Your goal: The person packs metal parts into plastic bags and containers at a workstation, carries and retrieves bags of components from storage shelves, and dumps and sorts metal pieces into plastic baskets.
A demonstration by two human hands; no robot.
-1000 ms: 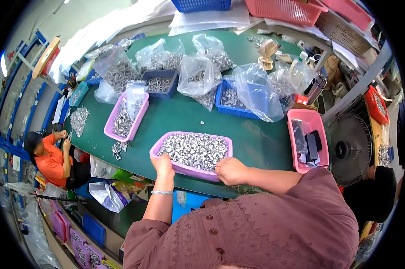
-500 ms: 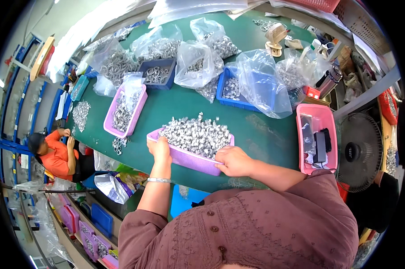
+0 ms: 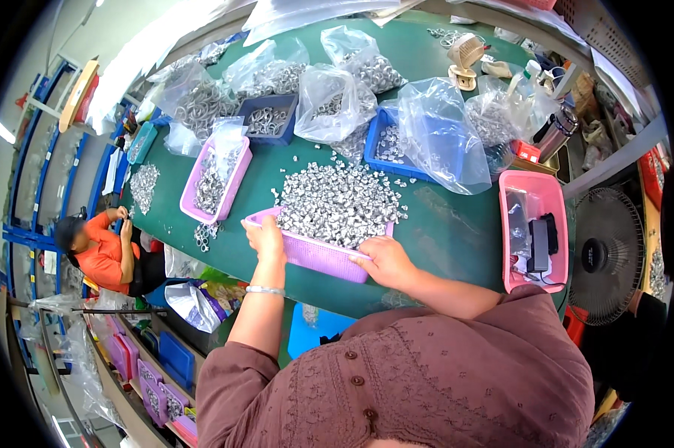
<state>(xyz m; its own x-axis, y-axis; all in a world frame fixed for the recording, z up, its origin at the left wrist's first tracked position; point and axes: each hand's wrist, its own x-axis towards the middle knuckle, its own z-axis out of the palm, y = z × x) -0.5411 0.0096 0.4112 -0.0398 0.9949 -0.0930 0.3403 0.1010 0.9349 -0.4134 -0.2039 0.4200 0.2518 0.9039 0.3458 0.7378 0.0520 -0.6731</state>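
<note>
Both my hands grip a light purple plastic basket (image 3: 318,255) at the near edge of the green table. My left hand (image 3: 265,239) is closed round its left end, and my right hand (image 3: 385,261) holds its right end. The basket is tilted away from me. A large heap of small silvery metal parts (image 3: 341,201) spreads from its far side onto the tabletop, with some loose pieces scattered around. The heap hides the basket's far rim and inside.
Beyond the heap stand a blue tray (image 3: 434,173) and clear bags of metal parts (image 3: 333,101). A pink basket (image 3: 191,205) lies left; another pink basket (image 3: 512,280) holds dark items at right, beside a fan (image 3: 606,257). A person in orange (image 3: 102,257) works at far left.
The basket has tipped away from me. Its metal parts have spilled outward into a wider, flatter heap on the table, with loose pieces at the far side.
</note>
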